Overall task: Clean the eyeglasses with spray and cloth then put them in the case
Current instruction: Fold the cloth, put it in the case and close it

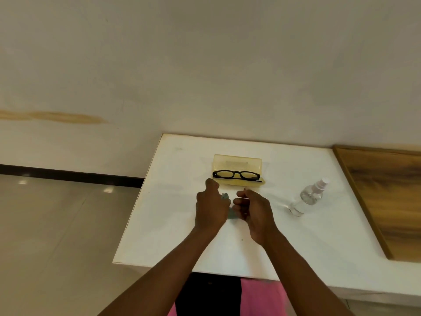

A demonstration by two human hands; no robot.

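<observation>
Black-framed eyeglasses (236, 175) lie folded in the open yellow translucent case (237, 162), whose lid stands up behind them. Just in front of the case, my left hand (210, 207) and my right hand (251, 212) are close together over the white table, both curled shut. A small blue-grey cloth (231, 215) shows between them; a bit of it sticks out at my left hand's fingers. Whether my right hand also grips the cloth is hidden. A clear spray bottle (307, 198) with a white nozzle lies on its side to the right.
The white table (173, 224) ends at a left edge and a near edge, with tiled floor to the left. A wooden board (391, 197) lies along the right side. A pale wall rises behind the table.
</observation>
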